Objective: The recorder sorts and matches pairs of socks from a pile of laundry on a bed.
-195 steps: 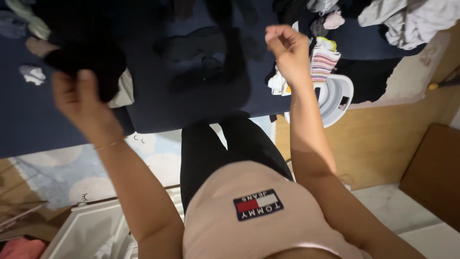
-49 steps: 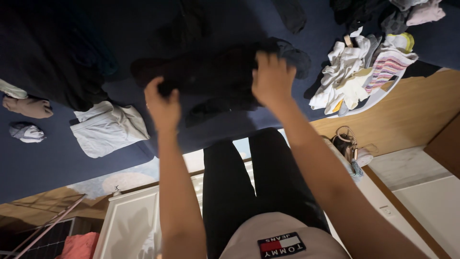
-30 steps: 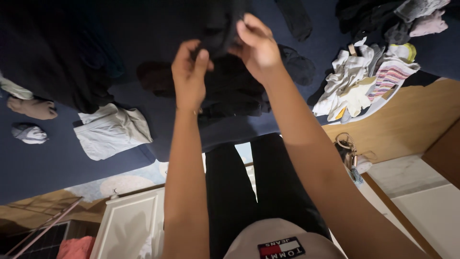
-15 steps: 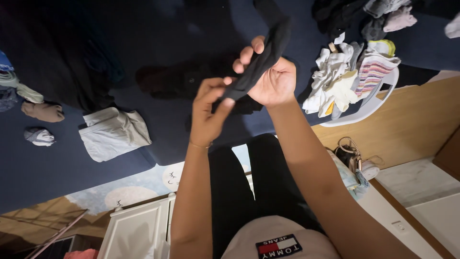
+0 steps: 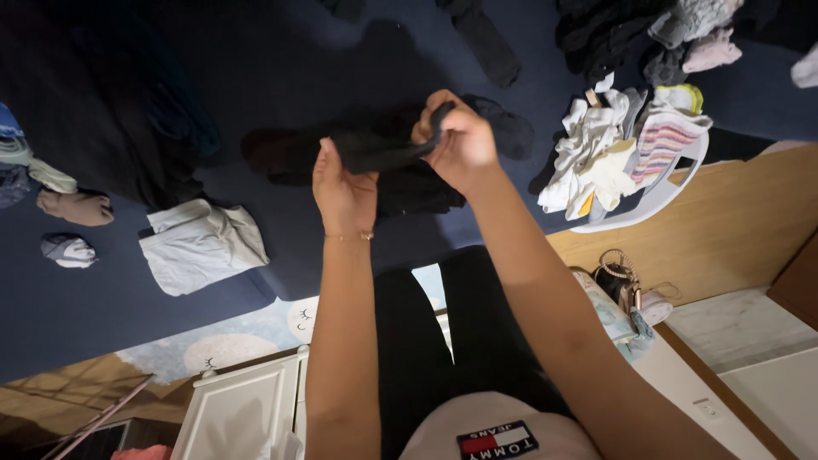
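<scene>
Hands, left [image 5: 343, 183] and right [image 5: 457, 140], both grip a black sock [image 5: 383, 146] above the navy bed [image 5: 324, 51].

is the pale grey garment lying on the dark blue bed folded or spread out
Folded. The pale grey cloth garment lies as a compact, layered rectangle on the dark blue bed cover, apart from both hands.

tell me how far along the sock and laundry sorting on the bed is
Done, it seems: a folded pale garment and a few small bundles lie apart on the bed. In hand: the left hand and right hand grip a black sock. Left: a dark pile beneath, and a full white basket.
</scene>
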